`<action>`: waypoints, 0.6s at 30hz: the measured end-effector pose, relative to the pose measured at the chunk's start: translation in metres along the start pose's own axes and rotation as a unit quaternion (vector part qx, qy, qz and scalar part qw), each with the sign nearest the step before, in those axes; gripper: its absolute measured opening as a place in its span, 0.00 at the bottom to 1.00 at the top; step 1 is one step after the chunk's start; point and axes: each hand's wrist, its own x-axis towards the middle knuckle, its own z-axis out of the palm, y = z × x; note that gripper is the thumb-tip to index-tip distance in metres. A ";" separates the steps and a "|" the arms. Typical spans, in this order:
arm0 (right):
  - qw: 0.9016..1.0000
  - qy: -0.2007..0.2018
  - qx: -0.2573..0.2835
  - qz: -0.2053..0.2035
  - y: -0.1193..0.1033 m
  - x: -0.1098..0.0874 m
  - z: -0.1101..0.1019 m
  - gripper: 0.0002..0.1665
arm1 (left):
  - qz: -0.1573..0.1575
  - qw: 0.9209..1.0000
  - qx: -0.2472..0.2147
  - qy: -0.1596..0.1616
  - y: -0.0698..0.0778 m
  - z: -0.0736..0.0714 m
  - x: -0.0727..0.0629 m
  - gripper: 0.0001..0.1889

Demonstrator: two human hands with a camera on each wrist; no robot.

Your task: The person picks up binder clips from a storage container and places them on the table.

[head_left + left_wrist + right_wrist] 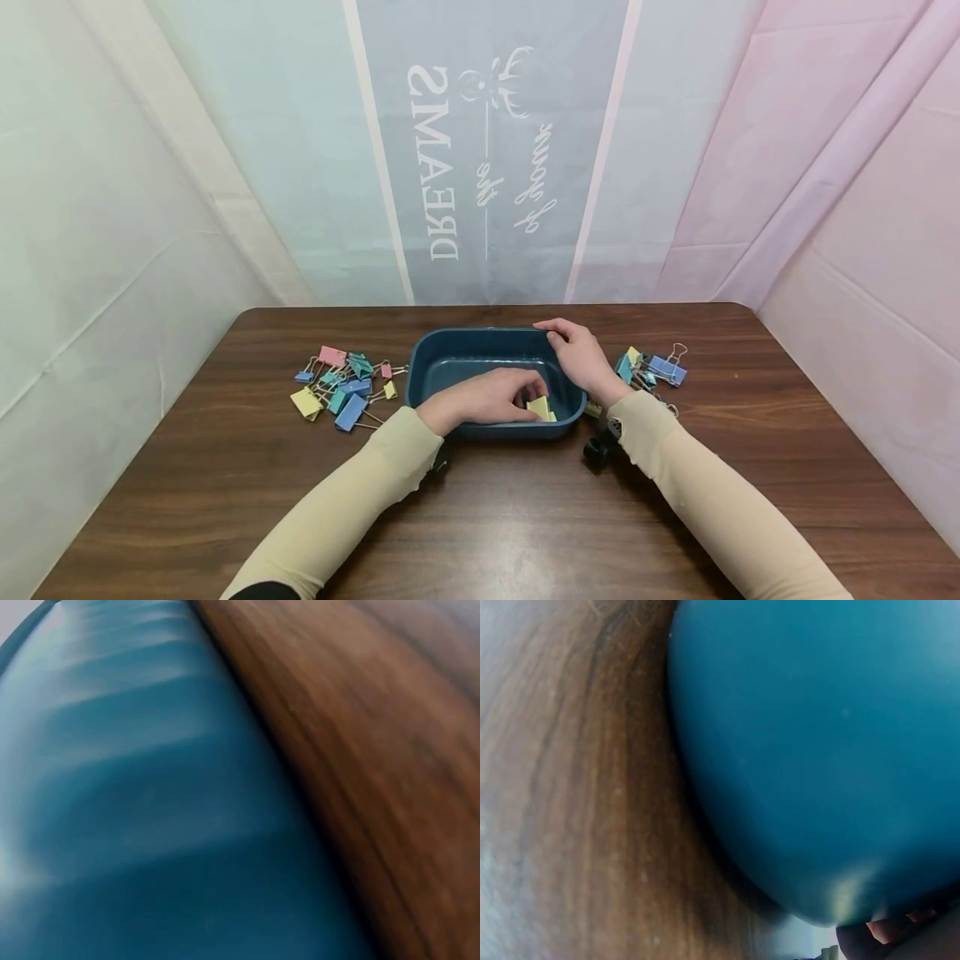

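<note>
A dark blue plastic box (457,346) sits at the middle of the table. Reaching over its near rim, my left hand (491,396) is inside at the right end, where its thumb and curled fingers pinch a yellow binder clip (538,407). Another bit of yellow shows just beside that clip. My right hand (583,357) holds the box's far right corner, thumb on the rim. In the left wrist view the ribbed box wall (150,787) fills the left side. The right wrist view shows the smooth outer wall (817,750), with some fingers (885,930) at the bottom right.
Left of the box lies a loose pile of pink, blue, teal and yellow binder clips (352,392). A smaller group of clips (666,370) lies to the right, partly behind my right wrist. A patterned curtain (487,167) hangs behind the wooden table (495,500).
</note>
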 end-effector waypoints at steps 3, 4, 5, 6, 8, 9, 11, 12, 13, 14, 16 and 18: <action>1.000 0.000 -0.002 0.000 0.000 0.000 -0.001 0.21 | 0.001 1.000 -0.025 0.001 0.001 -0.001 -0.001 0.16; 1.000 0.000 -0.003 0.000 0.000 0.000 -0.001 0.21 | 0.001 1.000 -0.030 0.005 0.001 -0.001 -0.001 0.15; 1.000 0.001 -0.004 0.000 0.000 0.000 -0.001 0.21 | 0.002 0.999 -0.036 0.008 0.001 -0.001 -0.002 0.14; 1.000 0.001 -0.004 0.000 -0.001 0.000 -0.001 0.21 | 0.005 0.999 -0.040 0.012 0.001 -0.002 -0.002 0.13; 1.000 0.001 -0.001 0.001 -0.001 0.000 -0.001 0.21 | 0.013 0.999 -0.047 0.017 0.001 -0.002 -0.003 0.11; 1.000 0.001 -0.001 0.002 -0.001 -0.001 -0.001 0.21 | 0.016 0.998 -0.052 0.019 0.001 -0.002 -0.003 0.10; 1.000 0.001 0.001 0.004 -0.001 -0.001 -0.001 0.21 | 0.023 0.998 -0.058 0.018 0.002 -0.002 -0.004 0.08; 1.000 0.001 0.003 0.005 0.000 -0.001 0.000 0.20 | 0.025 0.998 -0.059 0.017 0.003 -0.002 -0.005 0.08; 1.000 0.001 0.003 0.006 0.000 -0.001 0.000 0.20 | 0.026 0.998 -0.059 0.018 0.003 -0.002 -0.005 0.07; 1.000 0.002 0.003 0.006 0.000 -0.001 0.000 0.20 | 0.026 0.998 -0.057 0.019 0.003 -0.002 -0.005 0.07; 1.000 0.002 0.004 0.005 0.000 0.000 0.000 0.20 | 0.024 0.998 -0.052 0.026 0.003 -0.003 -0.006 0.08; 1.000 0.002 0.003 0.004 0.000 0.000 0.000 0.20 | 0.020 0.998 -0.040 0.036 0.002 -0.004 -0.007 0.08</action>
